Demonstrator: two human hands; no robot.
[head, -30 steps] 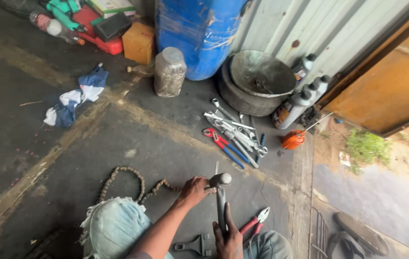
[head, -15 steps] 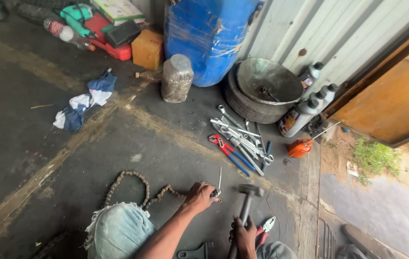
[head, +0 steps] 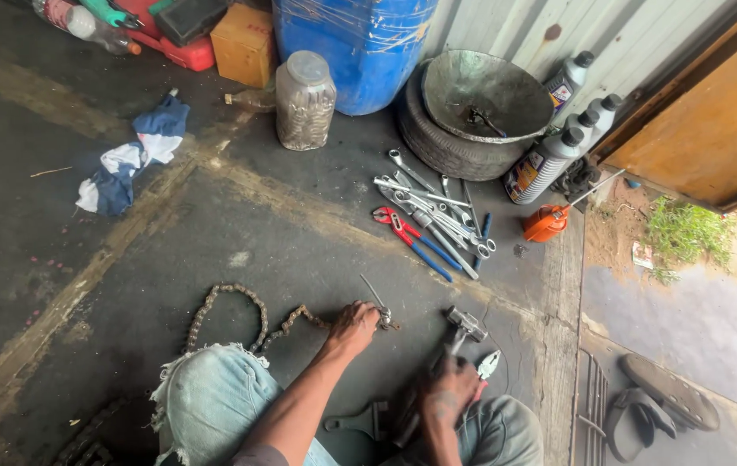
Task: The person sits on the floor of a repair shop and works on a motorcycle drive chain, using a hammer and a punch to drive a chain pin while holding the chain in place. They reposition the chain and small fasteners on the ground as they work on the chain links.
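We see a rusty, rough brown metal chain [head: 239, 312] on the matt, stained grey concrete floor [head: 126, 242]. The grey steel hammer head [head: 467, 324] looks dull and worn. Loose bright metal spanners [head: 424, 203] gleam beside glossy red-and-blue plastic-handled pliers [head: 410, 239]. Our frayed pale denim knee [head: 213, 401] looks soft.
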